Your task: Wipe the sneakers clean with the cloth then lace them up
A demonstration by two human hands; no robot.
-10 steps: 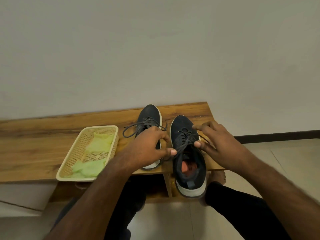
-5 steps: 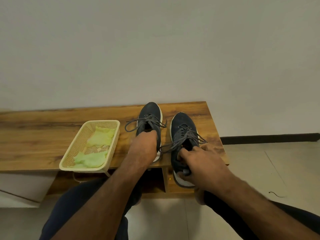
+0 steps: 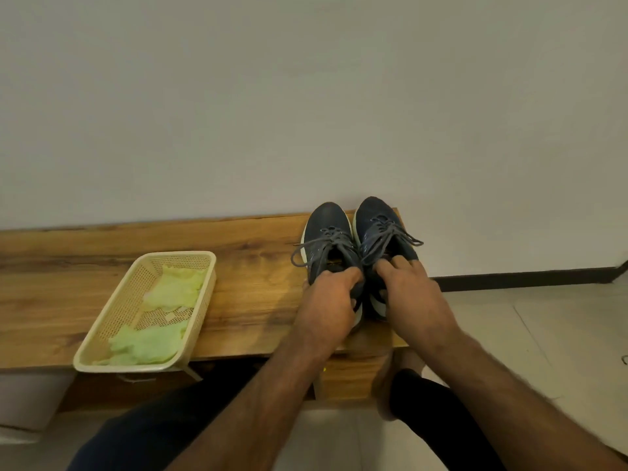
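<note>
While both hands sit at the back of the shoes, the left hand (image 3: 331, 294) has its fingers curled round the heel of the left sneaker (image 3: 329, 243); the right hand (image 3: 409, 290) lies over the heel end of the right sneaker (image 3: 382, 229), with its fingers bent down into the shoe's mouth, so it grips the rim there. A second ago the hands were pulling at the laces and the right shoe hung off the near edge; now both shoes stand side by side, touching, pushed back to the wall at the far right end of the wooden bench (image 3: 251, 287); the laces (image 3: 394, 237) lie loose on top with their ends sticking out. I think the lacing is done or nearly done, and the hands are just putting the pair straight. The green cloth (image 3: 159, 321) lies in the cream basket (image 3: 204, 300), well apart to the left. The hands hide the heels; I cannot tell if the laces are tied in a proper bow, as the knots are too small and dark.
</note>
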